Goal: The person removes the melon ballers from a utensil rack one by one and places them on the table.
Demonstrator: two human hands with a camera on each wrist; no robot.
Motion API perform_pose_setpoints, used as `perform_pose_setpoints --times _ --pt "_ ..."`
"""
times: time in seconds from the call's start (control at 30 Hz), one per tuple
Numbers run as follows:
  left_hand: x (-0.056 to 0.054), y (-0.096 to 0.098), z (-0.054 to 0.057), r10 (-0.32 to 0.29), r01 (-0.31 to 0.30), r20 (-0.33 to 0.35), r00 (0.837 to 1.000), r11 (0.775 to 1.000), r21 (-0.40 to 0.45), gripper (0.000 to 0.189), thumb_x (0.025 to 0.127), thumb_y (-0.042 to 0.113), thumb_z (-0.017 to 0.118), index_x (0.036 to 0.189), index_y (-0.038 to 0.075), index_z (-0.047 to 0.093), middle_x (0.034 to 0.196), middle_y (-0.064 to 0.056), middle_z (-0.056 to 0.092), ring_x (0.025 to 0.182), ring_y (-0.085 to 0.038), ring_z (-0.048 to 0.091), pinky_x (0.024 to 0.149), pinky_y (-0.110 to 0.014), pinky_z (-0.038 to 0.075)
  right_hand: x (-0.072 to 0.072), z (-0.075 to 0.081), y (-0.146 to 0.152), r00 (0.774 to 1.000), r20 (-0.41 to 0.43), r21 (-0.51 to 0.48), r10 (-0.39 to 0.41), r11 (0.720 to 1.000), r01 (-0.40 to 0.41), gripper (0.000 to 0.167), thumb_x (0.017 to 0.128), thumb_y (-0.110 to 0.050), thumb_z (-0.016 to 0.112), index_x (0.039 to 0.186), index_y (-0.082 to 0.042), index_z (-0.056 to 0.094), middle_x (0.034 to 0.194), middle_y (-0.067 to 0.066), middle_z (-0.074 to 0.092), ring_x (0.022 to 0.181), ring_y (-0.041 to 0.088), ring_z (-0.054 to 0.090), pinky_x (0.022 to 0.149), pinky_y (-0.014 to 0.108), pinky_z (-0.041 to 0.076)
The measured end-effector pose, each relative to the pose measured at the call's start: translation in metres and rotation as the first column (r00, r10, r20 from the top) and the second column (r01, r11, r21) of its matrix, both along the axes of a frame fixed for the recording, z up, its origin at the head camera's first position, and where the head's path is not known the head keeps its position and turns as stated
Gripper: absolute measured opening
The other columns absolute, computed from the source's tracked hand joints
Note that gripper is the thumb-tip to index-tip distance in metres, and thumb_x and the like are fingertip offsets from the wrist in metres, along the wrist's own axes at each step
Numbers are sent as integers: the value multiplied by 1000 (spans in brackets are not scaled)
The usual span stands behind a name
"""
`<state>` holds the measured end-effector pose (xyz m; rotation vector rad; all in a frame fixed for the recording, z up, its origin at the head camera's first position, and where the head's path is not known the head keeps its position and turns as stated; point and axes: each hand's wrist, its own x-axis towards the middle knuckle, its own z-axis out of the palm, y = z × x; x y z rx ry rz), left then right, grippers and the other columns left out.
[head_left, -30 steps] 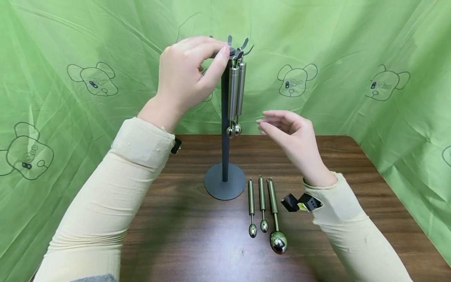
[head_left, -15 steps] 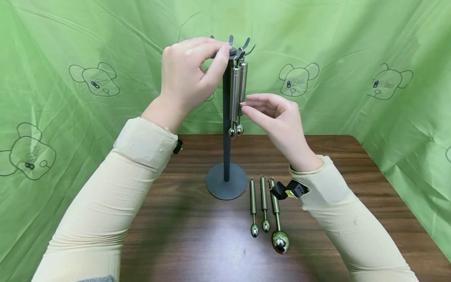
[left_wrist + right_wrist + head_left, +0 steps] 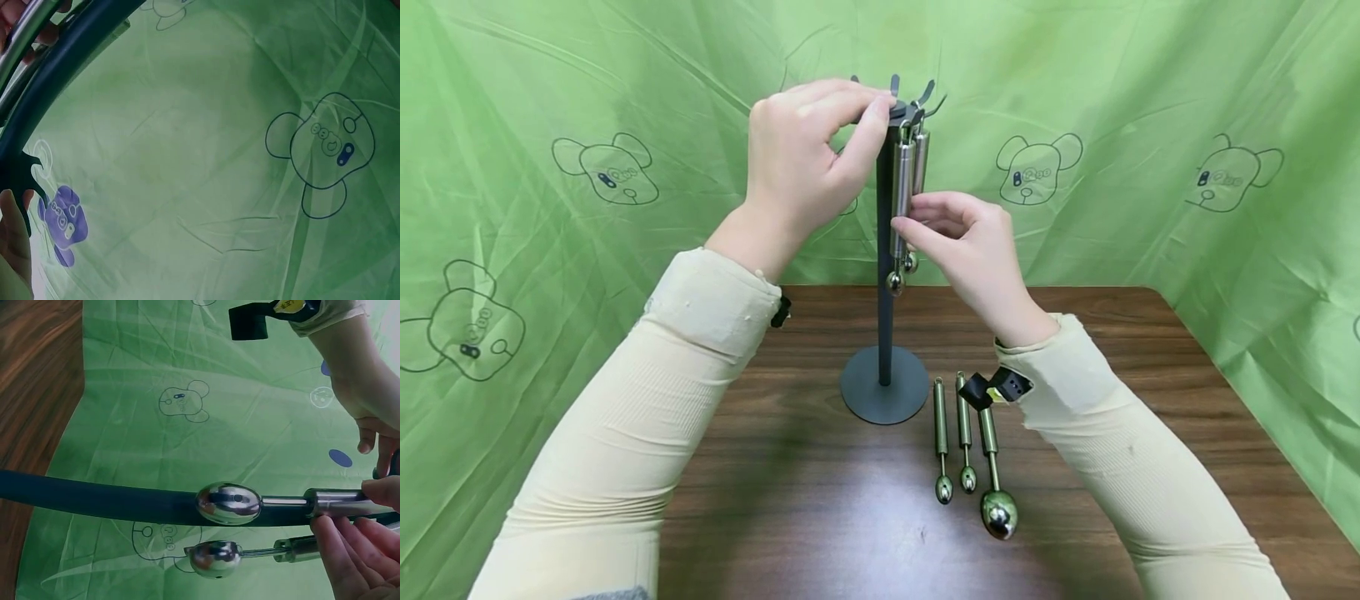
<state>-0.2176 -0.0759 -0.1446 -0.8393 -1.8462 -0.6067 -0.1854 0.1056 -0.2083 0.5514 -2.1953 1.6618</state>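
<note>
My left hand [image 3: 808,150] holds the top of a dark grey hook stand [image 3: 885,325], thumb and fingers at its hub. Two steel melon ballers hang from its hooks, small bowls downward. With thumb and fingers my right hand [image 3: 973,242] pinches the handle of the nearer melon baller [image 3: 903,179]. The other melon baller [image 3: 922,146] hangs just behind, partly covered by those fingers. In the right wrist view, the held melon baller's bowl [image 3: 228,503] has a small hole. The left wrist view catches the stand's pole [image 3: 69,65] and only part of the left hand [image 3: 15,237].
On the brown wooden table [image 3: 790,517], right of the stand's round base [image 3: 865,400], lie two small melon ballers, the left one [image 3: 941,421] and the middle one [image 3: 964,417], beside a larger scoop [image 3: 999,512]. Green cloth [image 3: 700,50] surrounds the table.
My right hand has moved left and up to the hanging melon balles and now pinches the nearer one's handle. My left hand stays on the stand's top.
</note>
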Motion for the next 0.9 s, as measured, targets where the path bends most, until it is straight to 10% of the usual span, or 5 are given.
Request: perform_pose_setpoints --times 0.9 --pt "-2 -1 1 -61 61 35 997 998 -2 35 97 20 47 95 10 80 102 -4 78 97 -19 74 78 -35 57 14 10 6 996 -94 -72 -3 997 -3 18 84 -7 74 100 3 73 80 -9 72 71 9 70 72 22 57"
